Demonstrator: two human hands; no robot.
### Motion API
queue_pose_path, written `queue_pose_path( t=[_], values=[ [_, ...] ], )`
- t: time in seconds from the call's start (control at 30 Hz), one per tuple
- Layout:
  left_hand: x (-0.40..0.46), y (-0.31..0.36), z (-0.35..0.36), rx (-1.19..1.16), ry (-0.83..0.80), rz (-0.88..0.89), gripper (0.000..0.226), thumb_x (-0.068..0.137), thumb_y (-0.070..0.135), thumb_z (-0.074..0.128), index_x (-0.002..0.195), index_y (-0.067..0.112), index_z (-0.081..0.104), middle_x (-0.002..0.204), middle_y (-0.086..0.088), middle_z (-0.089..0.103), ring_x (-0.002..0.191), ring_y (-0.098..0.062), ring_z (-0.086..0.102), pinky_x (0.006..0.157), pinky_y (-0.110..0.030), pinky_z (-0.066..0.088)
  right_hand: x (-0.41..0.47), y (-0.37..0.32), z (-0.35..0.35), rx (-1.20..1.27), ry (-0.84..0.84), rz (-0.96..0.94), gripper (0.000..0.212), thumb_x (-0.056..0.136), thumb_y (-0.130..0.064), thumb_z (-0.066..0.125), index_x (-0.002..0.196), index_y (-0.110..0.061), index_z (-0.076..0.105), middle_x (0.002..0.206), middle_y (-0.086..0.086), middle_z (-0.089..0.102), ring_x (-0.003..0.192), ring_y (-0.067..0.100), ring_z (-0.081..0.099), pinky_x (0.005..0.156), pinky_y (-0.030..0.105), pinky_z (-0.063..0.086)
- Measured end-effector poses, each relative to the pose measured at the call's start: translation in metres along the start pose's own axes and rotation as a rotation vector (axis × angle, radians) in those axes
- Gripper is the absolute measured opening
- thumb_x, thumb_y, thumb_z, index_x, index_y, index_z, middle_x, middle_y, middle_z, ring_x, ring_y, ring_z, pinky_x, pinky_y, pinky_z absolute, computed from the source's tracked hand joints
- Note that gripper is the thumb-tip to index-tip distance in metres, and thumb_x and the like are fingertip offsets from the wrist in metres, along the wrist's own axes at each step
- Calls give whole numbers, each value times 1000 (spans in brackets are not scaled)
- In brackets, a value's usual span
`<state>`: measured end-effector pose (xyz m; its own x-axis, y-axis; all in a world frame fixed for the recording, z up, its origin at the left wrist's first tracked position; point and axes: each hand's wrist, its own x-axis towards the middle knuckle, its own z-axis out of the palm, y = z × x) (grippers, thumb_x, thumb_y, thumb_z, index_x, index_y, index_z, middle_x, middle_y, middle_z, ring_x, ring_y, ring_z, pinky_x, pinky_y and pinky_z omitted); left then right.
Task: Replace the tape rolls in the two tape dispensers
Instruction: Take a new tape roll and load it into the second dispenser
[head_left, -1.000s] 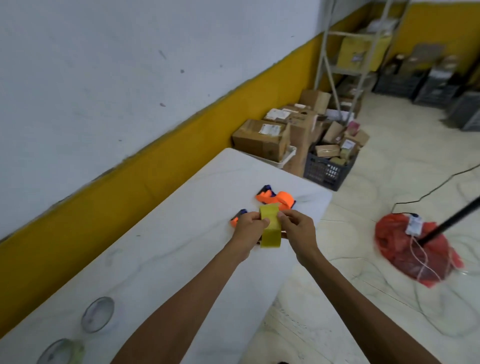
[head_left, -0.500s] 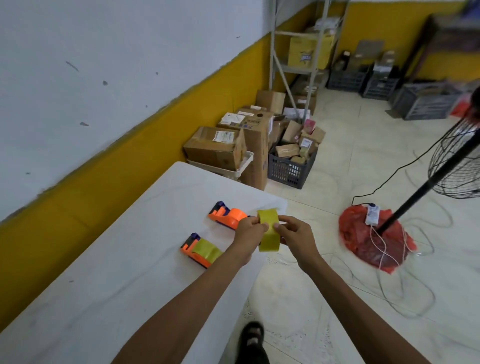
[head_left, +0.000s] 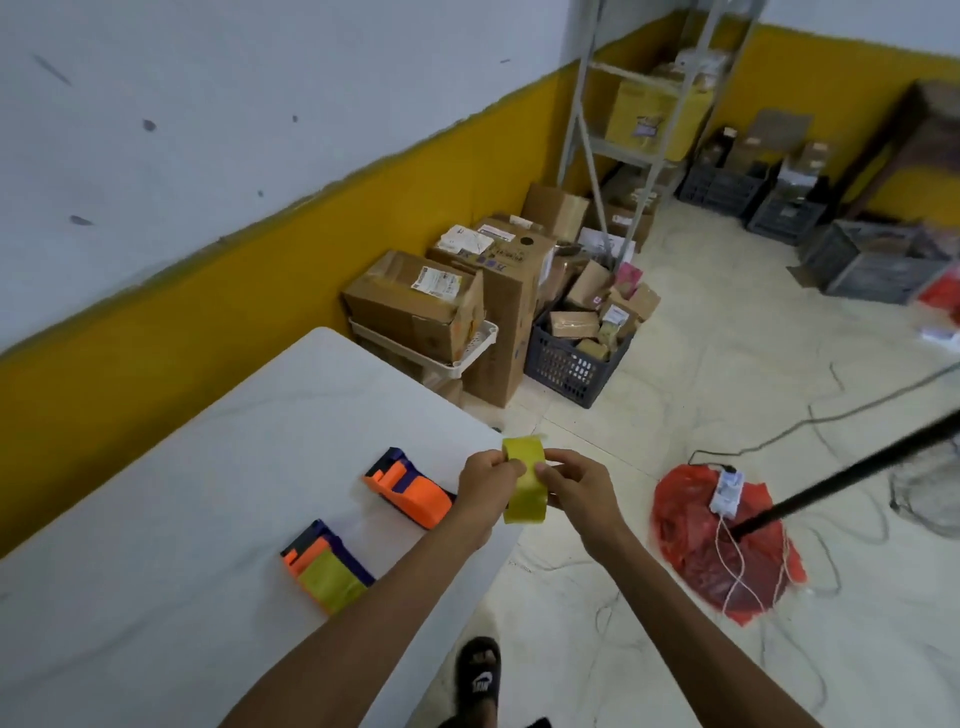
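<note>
I hold a yellow tape roll (head_left: 524, 488) upright in the air over the table's right edge. My left hand (head_left: 485, 480) pinches its left side and my right hand (head_left: 576, 486) grips its right side. Two orange and purple tape dispensers lie on the white table (head_left: 182, 519). The far dispenser (head_left: 408, 488) sits just left of my left hand and shows no tape. The near dispenser (head_left: 327, 564) carries a yellow roll.
Cardboard boxes (head_left: 415, 301) and a dark crate (head_left: 576, 364) of parcels stand on the floor past the table's far end. A red bag (head_left: 722, 551) with cables and a black fan pole (head_left: 841, 473) lie to the right. My sandalled foot (head_left: 480, 675) is beside the table.
The view has swung right and back, so both dispensers now show clear of my hands. The roll stays gripped in both hands, at about the same place.
</note>
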<state>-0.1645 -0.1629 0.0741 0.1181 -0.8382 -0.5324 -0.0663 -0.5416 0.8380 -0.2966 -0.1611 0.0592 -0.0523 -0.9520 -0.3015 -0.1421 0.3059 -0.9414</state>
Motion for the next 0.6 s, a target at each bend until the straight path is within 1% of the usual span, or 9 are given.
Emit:
queue_pose_path(
  t=[0.07, 0.27, 0.37, 0.43, 0.47, 0.5, 0.53, 0.57, 0.6],
  values=[
    [10, 6, 0, -19, 26, -12, 12, 89, 20, 56, 97, 16, 63, 109, -12, 66, 105, -33, 62, 95, -51, 54, 17, -5, 1, -22, -40, 0, 27, 89, -17, 66, 115, -12, 68, 93, 12, 74, 92, 31, 70, 83, 48, 60],
    [34, 13, -10, -68, 139, -68, 12, 89, 20, 54, 94, 14, 63, 106, -13, 66, 103, -32, 63, 93, -50, 55, 54, -17, 19, -62, -156, 10, 27, 89, -15, 65, 116, -10, 68, 91, 13, 73, 90, 30, 70, 81, 43, 60],
    [42, 10, -18, -129, 198, -97, 19, 86, 23, 54, 95, 11, 66, 106, -14, 67, 101, -32, 63, 92, -49, 55, 72, -19, 30, -110, -240, 28, 25, 89, -14, 65, 113, -9, 68, 86, 12, 73, 84, 27, 70, 77, 40, 61],
    [46, 8, -21, -182, 243, -130, 23, 86, 23, 54, 99, 8, 67, 104, -15, 66, 99, -31, 63, 87, -44, 56, 84, -19, 38, -140, -311, 47, 24, 88, -13, 66, 111, -8, 68, 87, 15, 73, 85, 29, 71, 76, 39, 60],
    [48, 6, -23, -207, 266, -147, 22, 87, 22, 54, 99, 8, 66, 100, -14, 65, 97, -31, 63, 80, -41, 54, 91, -19, 42, -151, -345, 56, 24, 88, -13, 66, 111, -7, 68, 88, 17, 73, 86, 31, 70, 76, 40, 60],
    [50, 6, -25, -231, 292, -164, 20, 88, 21, 54, 96, 8, 65, 95, -13, 64, 93, -30, 62, 74, -38, 52, 97, -19, 46, -161, -377, 63, 24, 87, -13, 66, 110, -7, 68, 89, 19, 72, 87, 33, 70, 76, 41, 60],
    [52, 5, -27, -254, 321, -178, 16, 87, 21, 54, 92, 10, 64, 92, -12, 62, 90, -30, 61, 71, -38, 50, 102, -19, 50, -170, -403, 68, 23, 87, -12, 66, 109, -6, 68, 90, 21, 72, 87, 33, 69, 75, 41, 60],
    [54, 5, -29, -277, 351, -191, 13, 87, 20, 54, 87, 12, 64, 90, -12, 61, 90, -31, 62, 72, -40, 51, 108, -18, 53, -175, -431, 71, 22, 88, -10, 65, 108, -6, 68, 90, 22, 71, 87, 33, 69, 73, 40, 60],
    [58, 4, -30, -300, 379, -203, 11, 87, 19, 55, 82, 14, 63, 90, -12, 62, 91, -32, 63, 77, -45, 54, 114, -17, 57, -184, -460, 73, 21, 88, -9, 65, 108, -5, 68, 91, 23, 71, 86, 33, 69, 72, 39, 60]
  ],
)
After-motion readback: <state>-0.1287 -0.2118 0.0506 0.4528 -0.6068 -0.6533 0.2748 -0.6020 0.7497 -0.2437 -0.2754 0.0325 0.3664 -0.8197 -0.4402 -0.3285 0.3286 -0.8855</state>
